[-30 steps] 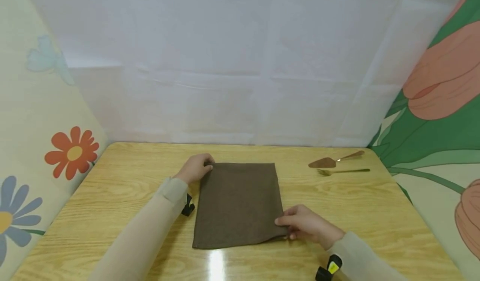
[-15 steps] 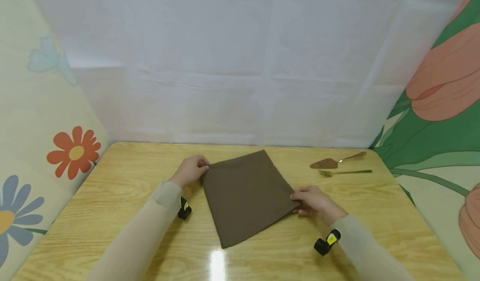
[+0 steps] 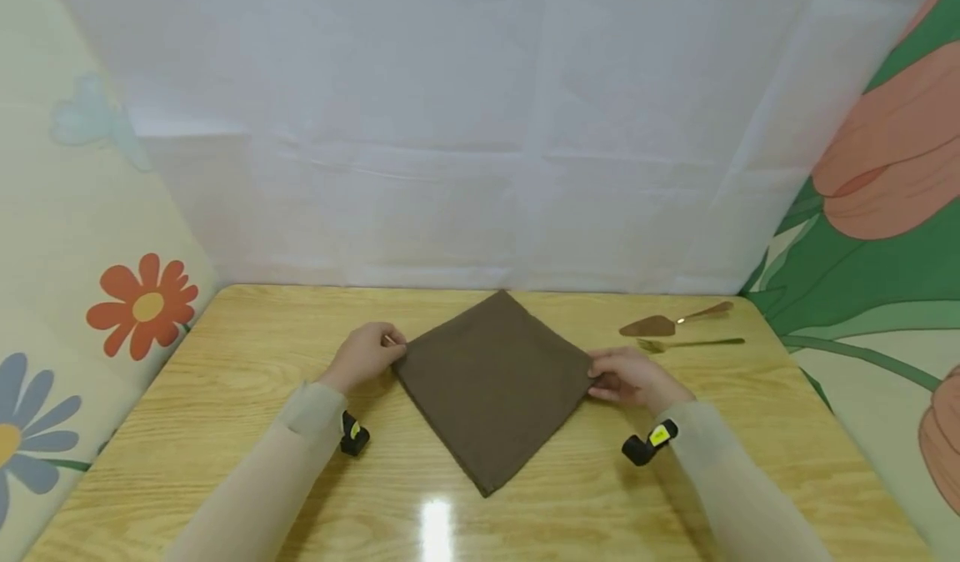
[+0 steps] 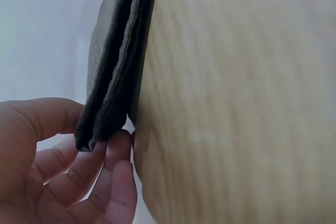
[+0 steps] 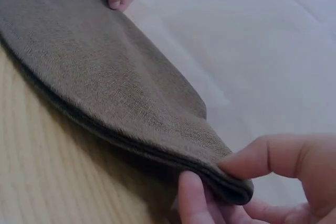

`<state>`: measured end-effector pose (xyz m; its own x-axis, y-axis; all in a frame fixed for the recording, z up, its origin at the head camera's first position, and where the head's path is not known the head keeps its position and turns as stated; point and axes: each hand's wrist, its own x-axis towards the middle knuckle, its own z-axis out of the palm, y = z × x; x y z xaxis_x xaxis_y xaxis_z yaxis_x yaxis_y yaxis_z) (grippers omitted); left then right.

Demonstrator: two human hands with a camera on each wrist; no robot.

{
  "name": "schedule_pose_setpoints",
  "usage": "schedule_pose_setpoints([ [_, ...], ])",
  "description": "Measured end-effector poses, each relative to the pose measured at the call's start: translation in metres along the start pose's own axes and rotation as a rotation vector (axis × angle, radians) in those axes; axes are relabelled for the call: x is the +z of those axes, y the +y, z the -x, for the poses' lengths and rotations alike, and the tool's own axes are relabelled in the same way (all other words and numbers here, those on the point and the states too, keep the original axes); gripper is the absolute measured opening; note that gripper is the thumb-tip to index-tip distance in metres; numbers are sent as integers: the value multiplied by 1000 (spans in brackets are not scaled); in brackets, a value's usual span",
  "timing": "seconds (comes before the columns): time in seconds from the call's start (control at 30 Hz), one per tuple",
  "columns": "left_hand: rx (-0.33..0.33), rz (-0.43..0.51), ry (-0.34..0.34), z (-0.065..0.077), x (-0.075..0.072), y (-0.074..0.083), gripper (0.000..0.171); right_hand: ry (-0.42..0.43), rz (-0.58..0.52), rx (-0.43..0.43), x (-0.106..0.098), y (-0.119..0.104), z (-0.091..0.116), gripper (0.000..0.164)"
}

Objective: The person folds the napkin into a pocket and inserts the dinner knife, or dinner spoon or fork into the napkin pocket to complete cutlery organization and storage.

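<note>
Yellow labels [image 3: 661, 436] sit on the black wrist cameras [image 3: 637, 451], any print too small to read. The left hand [image 3: 366, 352] and the right hand [image 3: 633, 376] each pinch a side corner of a folded brown cloth [image 3: 495, 395], held diamond-wise over the middle of the wooden table [image 3: 262, 362]. A cake server [image 3: 651, 326] and fork [image 3: 675, 345] lie beyond the right hand, before a white sheet [image 3: 465, 153].

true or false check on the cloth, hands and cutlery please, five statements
1. The left hand and right hand each pinch a corner of the brown cloth. True.
2. The cake server lies farther back than the fork. True.
3. The fork lies on the cloth. False: it lies on the table.
4. The cloth's near side is a straight edge. False: it is a corner.
5. The cloth's edge shows layers. True.
</note>
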<state>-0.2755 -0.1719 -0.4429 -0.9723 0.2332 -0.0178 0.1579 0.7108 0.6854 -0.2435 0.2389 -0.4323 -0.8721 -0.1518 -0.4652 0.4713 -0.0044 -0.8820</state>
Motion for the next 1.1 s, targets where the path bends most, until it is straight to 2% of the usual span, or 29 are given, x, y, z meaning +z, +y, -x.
schedule_pose_setpoints([
  [0.17, 3, 0, -50, 9, 0, -5, 14, 95, 7, -14, 2, -14, -10, 54],
  [0.37, 16, 40, -138, 28, 1, -1, 15, 209, 36, -25, 5, -32, -23, 46],
  [0.6, 43, 84, -196, 49, 8, 11, 13, 193, 179, -109, 10, -52, -35, 46],
  [0.77, 23, 88, -206, 59, 16, 23, 16, 178, 239, -186, 16, -61, -41, 43],
  [0.93, 22, 96, -229, 70, 24, 27, 18, 190, 289, -273, 22, -58, -54, 41],
  [1.1, 39, 123, -237, 77, 30, 25, 21, 215, 361, -293, 23, -48, -64, 37],
])
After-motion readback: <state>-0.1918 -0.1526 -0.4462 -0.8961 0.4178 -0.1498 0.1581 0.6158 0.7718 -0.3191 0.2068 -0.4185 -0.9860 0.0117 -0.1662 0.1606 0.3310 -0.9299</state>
